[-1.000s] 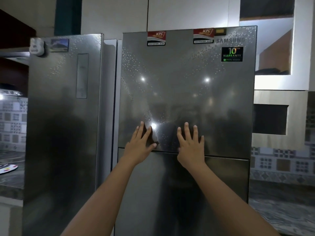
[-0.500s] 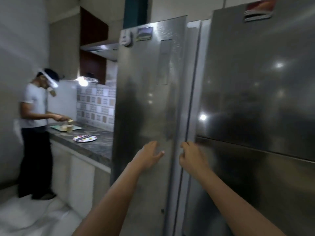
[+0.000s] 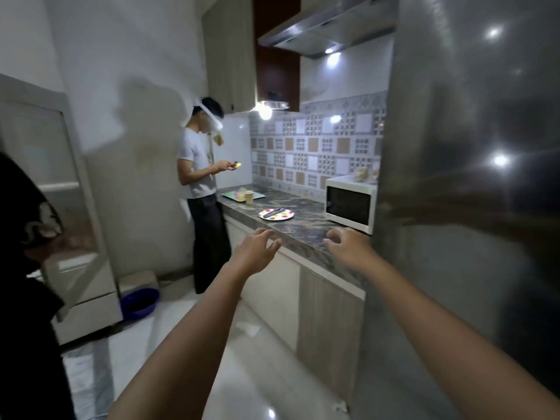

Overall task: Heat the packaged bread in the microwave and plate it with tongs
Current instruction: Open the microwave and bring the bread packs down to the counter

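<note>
My left hand (image 3: 256, 253) & right hand (image 3: 348, 248) hover empty, fingers loosely curled, near marbled counter (image 3: 304, 233) edge. White boxy microwave (image 3: 350, 204) beside steel fridge (image 3: 469, 207); glossy floor (image 3: 272, 365) runs left.

Left grip (image 3: 254, 253) and right grip (image 3: 348, 250) are held out, fingers loosely curled and holding nothing, before the dark marbled stone counter (image 3: 303, 233); a white box-shaped microwave (image 3: 348, 204) stands at its right, door closed; left of it lies a round white plate with coloured dots (image 3: 286, 216) carrying dark tongs (image 3: 272, 212).
</note>
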A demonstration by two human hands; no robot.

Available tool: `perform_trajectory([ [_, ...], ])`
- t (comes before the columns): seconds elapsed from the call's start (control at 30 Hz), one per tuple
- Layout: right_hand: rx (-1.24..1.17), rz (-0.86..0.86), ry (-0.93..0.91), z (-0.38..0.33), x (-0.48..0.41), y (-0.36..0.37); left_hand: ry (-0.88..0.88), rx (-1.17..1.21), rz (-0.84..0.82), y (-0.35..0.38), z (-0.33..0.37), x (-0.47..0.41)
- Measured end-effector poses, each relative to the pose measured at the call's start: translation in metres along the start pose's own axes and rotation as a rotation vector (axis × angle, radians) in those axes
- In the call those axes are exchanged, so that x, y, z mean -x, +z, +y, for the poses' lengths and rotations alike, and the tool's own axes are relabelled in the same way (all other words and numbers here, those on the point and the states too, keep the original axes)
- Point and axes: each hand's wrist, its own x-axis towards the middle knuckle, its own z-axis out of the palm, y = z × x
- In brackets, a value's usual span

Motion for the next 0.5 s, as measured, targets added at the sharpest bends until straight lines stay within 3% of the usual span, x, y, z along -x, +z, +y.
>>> perform_trajectory([
  [0.3, -0.063, -0.142, -0.027, -0.028, -0.127, 0.090, -0.105, -0.023, 0.016, 0.000, -0.109, -0.098],
  [0.5, -0.031, -0.168, -0.045, -0.017, -0.259, 0.135, -0.119, -0.077, 0.003, 0.032, -0.153, -0.216],
])
